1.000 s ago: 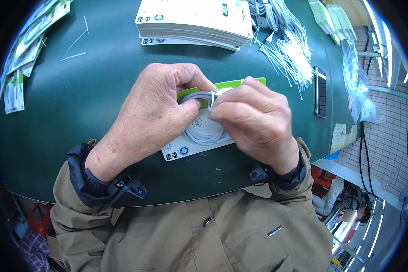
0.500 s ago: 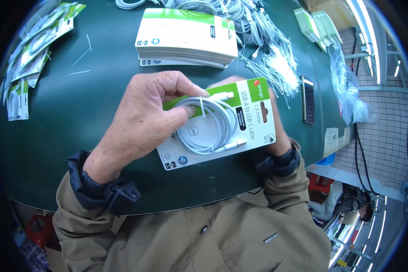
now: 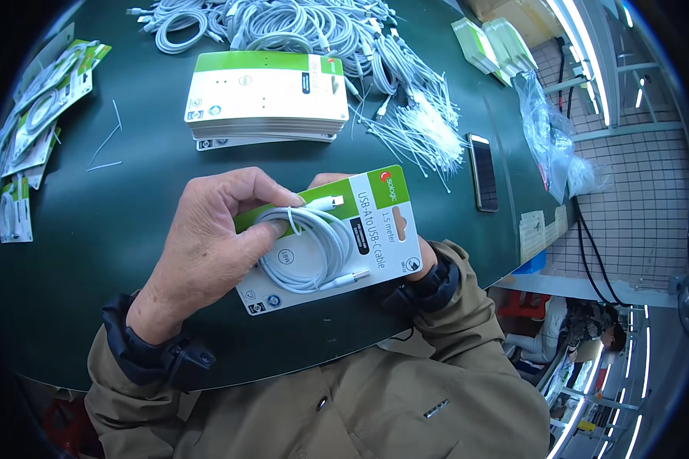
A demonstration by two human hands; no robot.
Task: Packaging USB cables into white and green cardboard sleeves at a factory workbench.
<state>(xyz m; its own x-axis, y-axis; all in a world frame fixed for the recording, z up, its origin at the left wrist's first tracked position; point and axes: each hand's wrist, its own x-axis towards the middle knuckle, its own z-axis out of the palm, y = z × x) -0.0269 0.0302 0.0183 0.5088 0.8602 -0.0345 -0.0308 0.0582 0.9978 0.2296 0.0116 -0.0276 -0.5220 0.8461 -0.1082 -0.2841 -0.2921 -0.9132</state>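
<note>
A white and green cardboard card (image 3: 390,268) is held tilted over the near part of the table. On its front lies a coiled white USB cable (image 3: 338,249), with a thin white tie looped round its upper left and one round its lower part. My left hand (image 3: 214,237) is closed at the card's left side, thumb and forefinger pinching the coil against it near the upper tie. Behind the card is my right hand (image 3: 427,262); only its edge and a bit of finger above the card show, so its grip is hidden.
Beyond my hands stands a stack of blank cards (image 3: 264,88). Behind it are a heap of white cables (image 3: 283,30) and loose white ties (image 3: 429,134). Carded cables (image 3: 50,115) lie at the left, a phone (image 3: 482,172) and plastic bags (image 3: 543,138) at the right.
The view has shifted, so the table's things appear farther left and lower. Both hands stay at the card, the right still behind it; the left keeps its pinch on the coil.
</note>
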